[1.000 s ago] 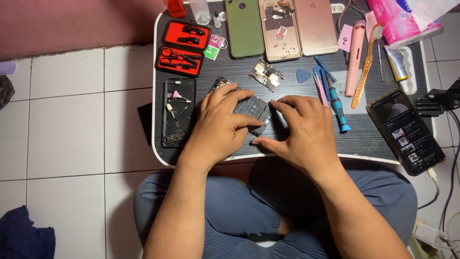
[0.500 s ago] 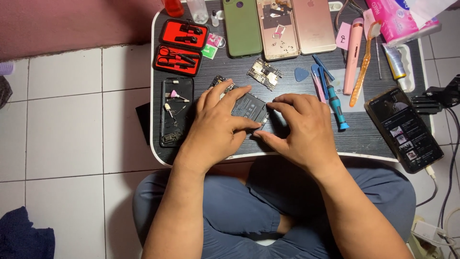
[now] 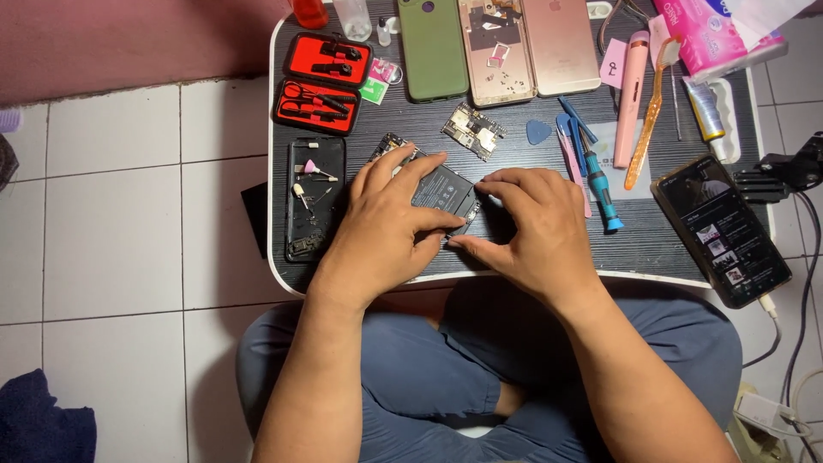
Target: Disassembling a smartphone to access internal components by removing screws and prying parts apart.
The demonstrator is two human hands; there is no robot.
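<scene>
On a small black lap table (image 3: pixel 651 249) lies an opened phone body with a dark battery (image 3: pixel 441 187) in it. My left hand (image 3: pixel 386 223) presses flat over its left part, fingers spread across the battery. My right hand (image 3: pixel 531 227) holds the phone's right edge, thumb and forefinger pinching near the lower corner of the battery. Most of the phone body is hidden under both hands. A loose circuit board (image 3: pixel 473 131) lies just beyond my fingers.
A black phone frame with small parts (image 3: pixel 315 199) lies left; a red tool case (image 3: pixel 324 81) behind it. Green, stripped and pink phone backs (image 3: pixel 433 47) line the far edge. Screwdrivers (image 3: pixel 596 180), a pick, a toothbrush and a lit phone (image 3: pixel 724 227) lie right. Cables trail over floor tiles.
Both hands stay on the opened phone. My left fingers have shifted slightly over the battery and my right fingers have pulled back a little to the phone's right edge.
</scene>
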